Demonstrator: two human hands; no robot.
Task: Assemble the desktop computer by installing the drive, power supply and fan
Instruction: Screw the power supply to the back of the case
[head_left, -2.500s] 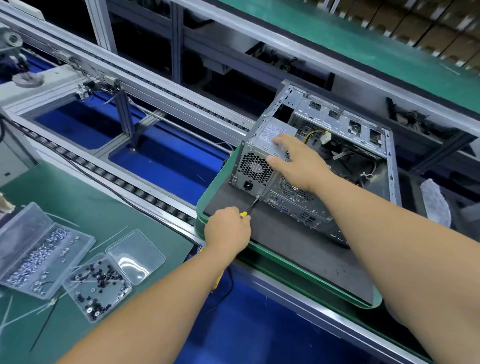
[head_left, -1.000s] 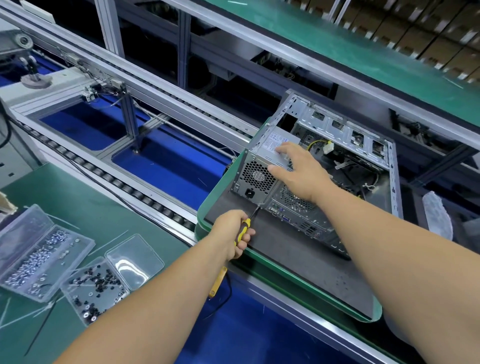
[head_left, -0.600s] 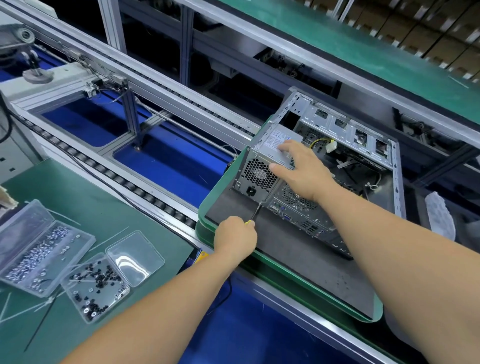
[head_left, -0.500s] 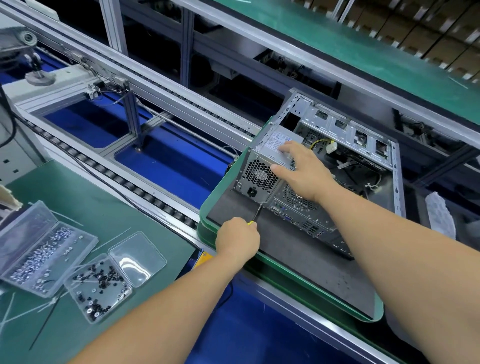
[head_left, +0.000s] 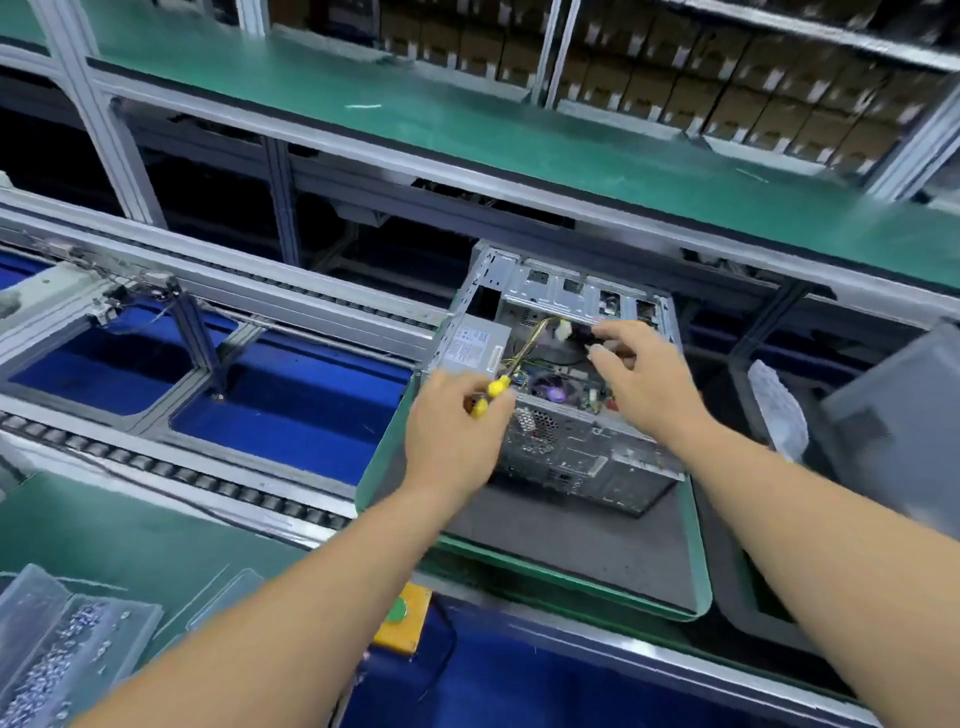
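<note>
Green tray (head_left: 696, 551) | computer case (head_left: 582, 447) | left grip (head_left: 452, 431) clamps screwdriver (head_left: 491, 395) | right grip (head_left: 644, 374) pinches cable (head_left: 587, 335) inside

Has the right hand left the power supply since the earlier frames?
Yes. The right hand has moved off the power supply, rightward and deeper into the case, reaching the cables there.

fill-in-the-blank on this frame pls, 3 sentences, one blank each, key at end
1. The left hand grips a screwdriver whose handle is ____ and black.
2. The right hand reaches inside the open computer case, which sits on a tray with a ____ rim.
3. The power supply with the label sits in the case's far-____ corner.

Missing words: yellow; green; left
</note>
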